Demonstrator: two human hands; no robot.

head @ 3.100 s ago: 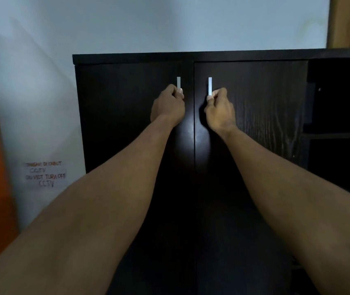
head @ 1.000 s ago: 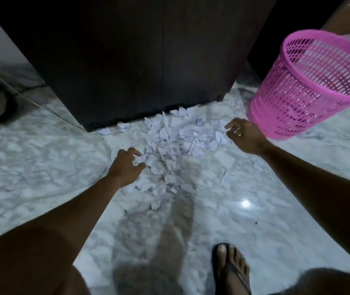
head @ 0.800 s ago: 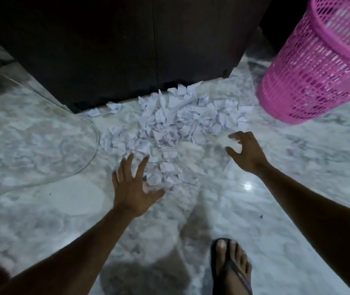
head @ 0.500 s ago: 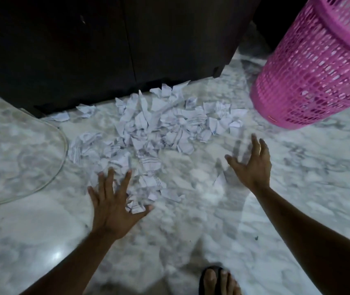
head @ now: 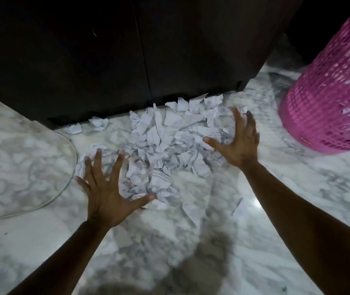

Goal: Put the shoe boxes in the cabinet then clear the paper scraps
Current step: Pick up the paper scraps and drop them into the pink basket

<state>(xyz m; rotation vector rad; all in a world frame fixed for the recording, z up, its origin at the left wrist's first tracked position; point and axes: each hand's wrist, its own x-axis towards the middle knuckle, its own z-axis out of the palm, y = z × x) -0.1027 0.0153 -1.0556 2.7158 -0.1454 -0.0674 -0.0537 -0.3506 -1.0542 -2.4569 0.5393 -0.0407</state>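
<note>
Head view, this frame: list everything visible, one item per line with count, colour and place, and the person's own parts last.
cabinet: one, dark brown, doors shut, across the top.
paper scraps: one loose pile plus strays, white with ruled lines, on the floor in front of the cabinet.
basket: one, pink plastic mesh, far right, standing on the floor.
floor: white-grey marble, glossy.
cable: one, pale, curving over the floor at left.
left hand: open, fingers spread, at the pile's near-left edge.
right hand: open, fingers spread, at the pile's right edge.
Both forearms bare, reaching in from the bottom.
</note>
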